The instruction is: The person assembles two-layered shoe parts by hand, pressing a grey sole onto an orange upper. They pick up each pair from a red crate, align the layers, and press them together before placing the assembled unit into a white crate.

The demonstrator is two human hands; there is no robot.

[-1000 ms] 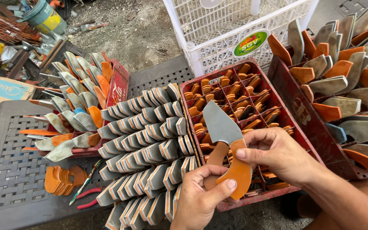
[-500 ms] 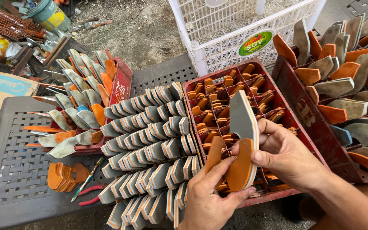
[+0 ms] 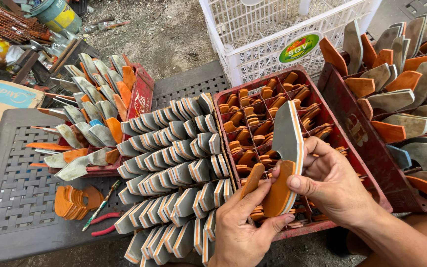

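1. Far left, a red crate (image 3: 142, 94) holds loose blades; just right of it, rows of stacked grey pieces (image 3: 174, 168) run from far to near.
2. The left hand (image 3: 240, 230) comes up from the near edge, fingers curled around an orange handle (image 3: 278, 190), thumb pressing its right side.
3. The blade (image 3: 287, 136) rises from that handle, long axis near-to-far, tip tilted slightly left, edge-on with an orange strip along its right.
4. The right hand (image 3: 334, 180) clasps the same piece from the right, fingertips at the blade's base; it sits nearer the blade, the left nearer the handle.
5. Underneath, a divided red tray (image 3: 344, 128) holds more orange handles.
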